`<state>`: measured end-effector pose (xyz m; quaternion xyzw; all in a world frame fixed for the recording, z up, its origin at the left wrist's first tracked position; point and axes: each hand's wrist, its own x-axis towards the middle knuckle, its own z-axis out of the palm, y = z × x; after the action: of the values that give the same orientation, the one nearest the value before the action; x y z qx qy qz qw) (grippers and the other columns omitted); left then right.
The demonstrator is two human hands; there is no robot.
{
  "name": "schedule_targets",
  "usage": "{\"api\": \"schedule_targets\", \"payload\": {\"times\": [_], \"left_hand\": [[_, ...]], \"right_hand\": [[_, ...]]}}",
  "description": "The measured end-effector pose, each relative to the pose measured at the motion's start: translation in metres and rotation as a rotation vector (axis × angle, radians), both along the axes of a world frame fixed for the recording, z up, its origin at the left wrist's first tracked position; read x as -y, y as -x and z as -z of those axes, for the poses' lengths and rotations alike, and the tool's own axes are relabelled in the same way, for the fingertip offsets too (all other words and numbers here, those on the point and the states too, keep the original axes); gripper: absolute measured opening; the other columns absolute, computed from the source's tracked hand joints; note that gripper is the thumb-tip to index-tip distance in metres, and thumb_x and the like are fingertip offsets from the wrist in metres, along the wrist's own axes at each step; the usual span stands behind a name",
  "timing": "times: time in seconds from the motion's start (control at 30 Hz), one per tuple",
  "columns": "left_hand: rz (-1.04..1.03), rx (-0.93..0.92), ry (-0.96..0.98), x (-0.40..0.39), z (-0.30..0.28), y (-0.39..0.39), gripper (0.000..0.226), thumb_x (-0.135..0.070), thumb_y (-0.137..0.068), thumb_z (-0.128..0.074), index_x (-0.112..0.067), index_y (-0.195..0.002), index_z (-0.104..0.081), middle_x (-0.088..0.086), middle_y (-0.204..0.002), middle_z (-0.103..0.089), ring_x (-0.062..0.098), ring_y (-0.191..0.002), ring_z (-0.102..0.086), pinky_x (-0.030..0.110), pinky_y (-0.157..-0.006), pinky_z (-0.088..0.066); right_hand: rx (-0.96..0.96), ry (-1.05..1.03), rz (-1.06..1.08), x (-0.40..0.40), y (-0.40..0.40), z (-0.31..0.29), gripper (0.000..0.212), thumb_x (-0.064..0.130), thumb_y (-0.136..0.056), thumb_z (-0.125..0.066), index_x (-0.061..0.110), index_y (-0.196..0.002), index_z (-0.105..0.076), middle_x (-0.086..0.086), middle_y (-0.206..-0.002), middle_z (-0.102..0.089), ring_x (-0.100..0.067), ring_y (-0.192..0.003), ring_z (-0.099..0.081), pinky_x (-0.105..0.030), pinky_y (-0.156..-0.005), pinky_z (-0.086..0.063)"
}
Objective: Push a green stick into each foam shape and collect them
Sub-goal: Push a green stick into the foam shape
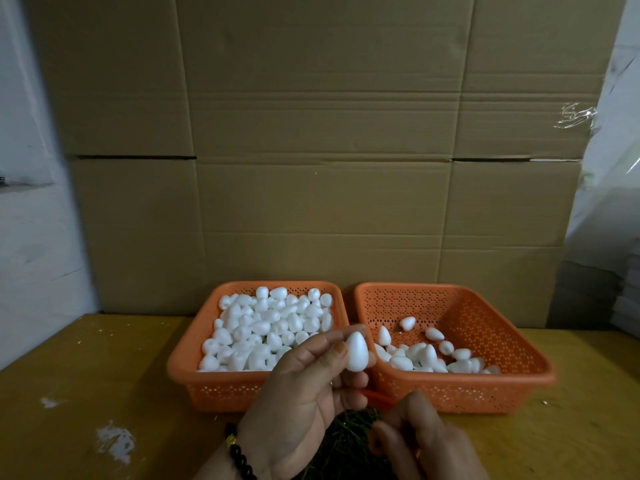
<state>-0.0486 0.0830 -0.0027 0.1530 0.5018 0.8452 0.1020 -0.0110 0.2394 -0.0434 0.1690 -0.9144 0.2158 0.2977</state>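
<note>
White foam egg point(356, 352) sits pinched in your left hand point(304, 407), raised before the two orange baskets point(221, 386) on the desk point(104, 375); your right hand point(426, 441) curls low over the green sticks point(346, 431), its grip on them unclear

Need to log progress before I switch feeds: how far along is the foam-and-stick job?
Early. Done: a small batch of shapes lies in the right basket. In hand: the left hand holds one foam shape, no stick visible in it; the right hand reaches at the green sticks. Left: the left basket is nearly full.
</note>
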Motion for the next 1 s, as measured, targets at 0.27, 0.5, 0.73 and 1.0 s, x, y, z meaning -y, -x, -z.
{"api": "schedule_targets", "payload": {"times": [0.27,0.5,0.73,1.0], "left_hand": [[0.098,0.150,-0.172,-0.001,-0.001,0.000,0.032,-0.021,-0.084,-0.053,0.000,-0.100,-0.072,0.020,-0.090,-0.068,0.021,-0.065,-0.062,0.028,-0.052,-0.052],[0.189,0.299,-0.199,0.001,0.003,0.004,0.024,-0.018,-0.073,-0.067,-0.001,-0.086,-0.076,0.020,-0.091,-0.068,0.020,-0.064,-0.063,0.027,-0.051,-0.053],[0.184,0.412,-0.231,0.001,0.006,0.009,0.028,-0.013,-0.066,-0.071,0.001,-0.090,-0.076,0.023,-0.099,-0.069,0.021,-0.064,-0.066,0.028,-0.050,-0.053],[0.160,0.453,-0.184,0.000,0.008,0.009,0.024,-0.020,-0.076,-0.065,-0.005,-0.090,-0.077,0.017,-0.101,-0.071,0.017,-0.061,-0.061,0.025,-0.046,-0.048]], "right_hand": [[-0.086,-0.054,-0.009,-0.002,0.001,-0.002,0.049,0.024,-0.036,-0.097,0.027,-0.060,-0.054,0.022,-0.045,-0.050,0.021,-0.064,-0.042,0.013,-0.088,0.006],[-0.219,0.059,-0.051,-0.002,0.005,-0.002,0.023,0.033,-0.054,-0.076,0.027,-0.060,-0.054,0.025,-0.051,-0.049,0.011,-0.064,-0.053,0.014,-0.088,-0.002],[-0.077,0.395,-0.184,-0.009,0.011,0.009,0.023,0.030,-0.064,-0.076,0.031,-0.076,-0.056,0.017,-0.063,-0.063,0.005,-0.053,-0.059,-0.008,-0.053,-0.045],[-0.148,0.377,-0.200,-0.012,0.011,0.005,0.018,0.020,-0.062,-0.078,0.030,-0.073,-0.067,0.020,-0.068,-0.067,0.008,-0.062,-0.064,-0.014,-0.055,-0.051]]}}
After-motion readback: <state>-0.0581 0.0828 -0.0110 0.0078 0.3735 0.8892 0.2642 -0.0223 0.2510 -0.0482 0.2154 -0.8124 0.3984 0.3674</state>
